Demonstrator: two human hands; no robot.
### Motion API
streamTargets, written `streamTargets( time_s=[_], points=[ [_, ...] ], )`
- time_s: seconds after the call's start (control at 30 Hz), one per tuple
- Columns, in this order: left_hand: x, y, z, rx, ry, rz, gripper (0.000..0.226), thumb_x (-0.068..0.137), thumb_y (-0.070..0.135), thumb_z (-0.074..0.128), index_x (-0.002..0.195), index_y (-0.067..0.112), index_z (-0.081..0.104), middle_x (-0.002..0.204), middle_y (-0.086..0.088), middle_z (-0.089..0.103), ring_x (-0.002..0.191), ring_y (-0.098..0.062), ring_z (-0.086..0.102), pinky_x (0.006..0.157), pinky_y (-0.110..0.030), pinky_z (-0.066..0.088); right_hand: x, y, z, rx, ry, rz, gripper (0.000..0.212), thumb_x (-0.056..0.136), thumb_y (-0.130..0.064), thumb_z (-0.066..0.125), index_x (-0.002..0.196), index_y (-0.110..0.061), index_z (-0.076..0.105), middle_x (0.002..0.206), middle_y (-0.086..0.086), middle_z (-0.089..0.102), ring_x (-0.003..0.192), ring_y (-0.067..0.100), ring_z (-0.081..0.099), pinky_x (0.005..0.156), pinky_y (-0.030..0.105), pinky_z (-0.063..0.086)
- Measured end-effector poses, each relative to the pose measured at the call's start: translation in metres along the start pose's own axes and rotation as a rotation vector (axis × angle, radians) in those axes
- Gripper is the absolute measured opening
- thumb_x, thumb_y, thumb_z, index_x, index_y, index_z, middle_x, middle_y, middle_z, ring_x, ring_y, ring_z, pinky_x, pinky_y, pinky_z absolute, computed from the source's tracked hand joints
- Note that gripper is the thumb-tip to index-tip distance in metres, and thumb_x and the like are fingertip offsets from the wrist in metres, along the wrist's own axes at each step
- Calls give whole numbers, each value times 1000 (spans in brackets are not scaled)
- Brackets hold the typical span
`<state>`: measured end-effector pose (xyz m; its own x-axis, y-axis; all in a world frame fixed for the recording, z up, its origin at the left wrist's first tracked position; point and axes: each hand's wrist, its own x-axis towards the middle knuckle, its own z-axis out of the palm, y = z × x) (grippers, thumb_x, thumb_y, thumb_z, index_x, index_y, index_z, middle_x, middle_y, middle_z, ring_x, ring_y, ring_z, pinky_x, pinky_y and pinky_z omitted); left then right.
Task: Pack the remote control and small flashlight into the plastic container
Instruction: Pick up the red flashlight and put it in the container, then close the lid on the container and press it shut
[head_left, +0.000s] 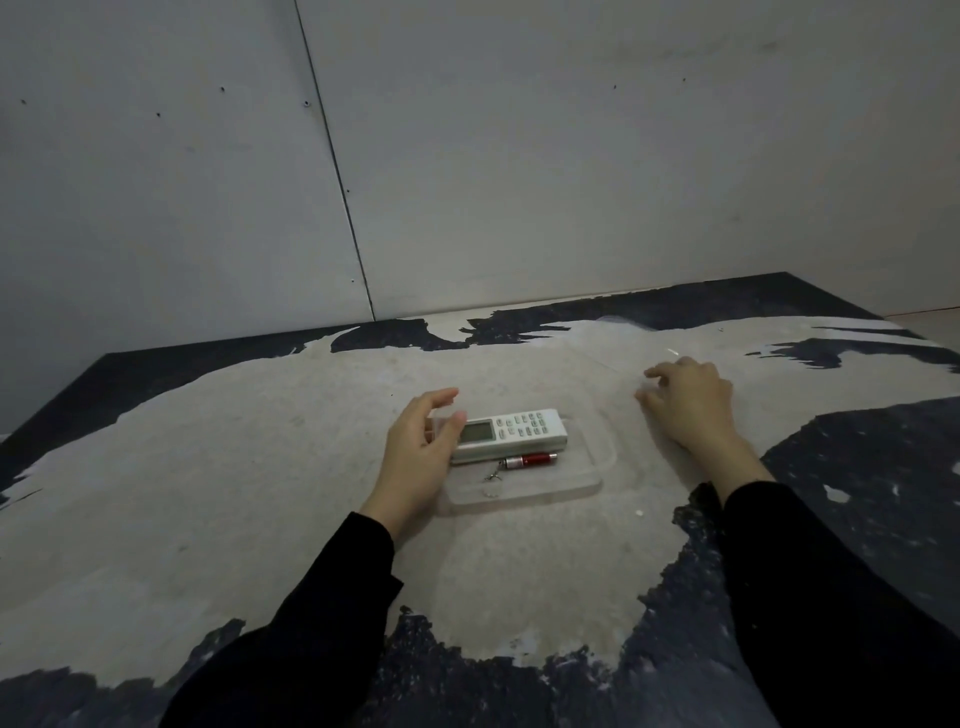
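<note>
A clear plastic container (582, 486) lies on the table's middle. Inside it rests a white remote control (519, 431) with a grey screen, lengthwise left to right. A small red and silver flashlight (530, 460) with a key chain lies in the container just in front of the remote. My left hand (415, 457) cups the container's left end, thumb on the remote's tip and fingers behind the far rim. My right hand (691, 402) is to the right, fingers curled on the edge of a faint clear lid (618, 358) lying flat on the table.
The table (260, 467) has a worn pale top with dark patches around its edges. A grey panelled wall (467, 156) stands right behind it. The table's right edge (883, 312) meets a lighter floor strip.
</note>
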<state>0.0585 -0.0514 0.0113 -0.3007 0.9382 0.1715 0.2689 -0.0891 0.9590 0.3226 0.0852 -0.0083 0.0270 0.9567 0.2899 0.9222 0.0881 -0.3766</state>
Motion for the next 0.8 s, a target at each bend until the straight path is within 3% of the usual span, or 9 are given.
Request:
streamTargets(
  time_s=[0.13,0.23,0.3,0.33,0.4,0.47,0.57,0.63,0.8],
  points=[
    [1,-3,1,-94,-1,-49,27,94,20,49,120,19,56,118,-8,57,88,-14,61,56,-11,52,-2,-5,2,1,115,-104,13,86,-12,57,90,-5,67,98,18,63,97,36,51,82,42,38],
    [2,-4,1,-110,10,-50,25,94,22,49,117,22,58,118,-12,58,90,-15,62,56,-12,52,-5,-14,-10,129,231,-142,12,91,-8,49,92,-2,59,97,19,62,90,34,53,75,43,42],
    [2,-4,1,-116,14,-47,27,94,23,49,120,25,57,128,-7,55,98,-9,58,59,-11,52,-9,-29,-28,357,350,-171,13,94,-12,46,95,-2,55,92,17,63,82,28,55,68,33,43],
    [3,-5,0,-105,24,-32,29,93,25,49,121,28,55,134,-2,52,104,-6,55,67,-13,53,-12,-38,-39,503,382,-189,13,95,-13,45,97,-3,54,89,15,63,78,25,55,65,25,43],
    [3,-1,-3,-82,75,40,34,92,32,51,125,38,50,141,8,46,121,-7,47,96,-27,47,-17,-53,-58,815,376,-205,12,95,-16,46,97,-7,53,84,10,65,73,19,60,65,15,47],
    [7,7,-7,-78,131,141,42,91,34,52,132,36,43,139,7,47,126,-9,45,106,-32,37,-21,-63,-70,1018,263,-190,12,96,-16,45,97,-8,53,78,4,65,67,12,63,62,19,52],
    [10,20,-9,-149,124,220,39,91,27,53,129,29,46,107,-2,62,91,-10,60,86,-19,45,-25,-72,-68,1040,26,-159,13,94,-12,47,96,-3,57,74,4,64,59,12,60,49,19,50],
    [10,20,-8,-109,122,249,33,90,17,56,121,28,53,82,-8,59,69,-14,56,73,-22,47,-29,-77,-55,1012,-61,-111,13,93,-9,49,95,0,59,72,5,62,59,16,57,47,18,48],
    [9,7,-9,256,271,156,34,86,12,58,120,12,58,64,5,48,59,-10,47,60,-11,40,-35,-81,-20,748,-126,-109,17,87,-15,60,102,-12,68,90,-1,67,82,12,59,78,25,47]
  ],
)
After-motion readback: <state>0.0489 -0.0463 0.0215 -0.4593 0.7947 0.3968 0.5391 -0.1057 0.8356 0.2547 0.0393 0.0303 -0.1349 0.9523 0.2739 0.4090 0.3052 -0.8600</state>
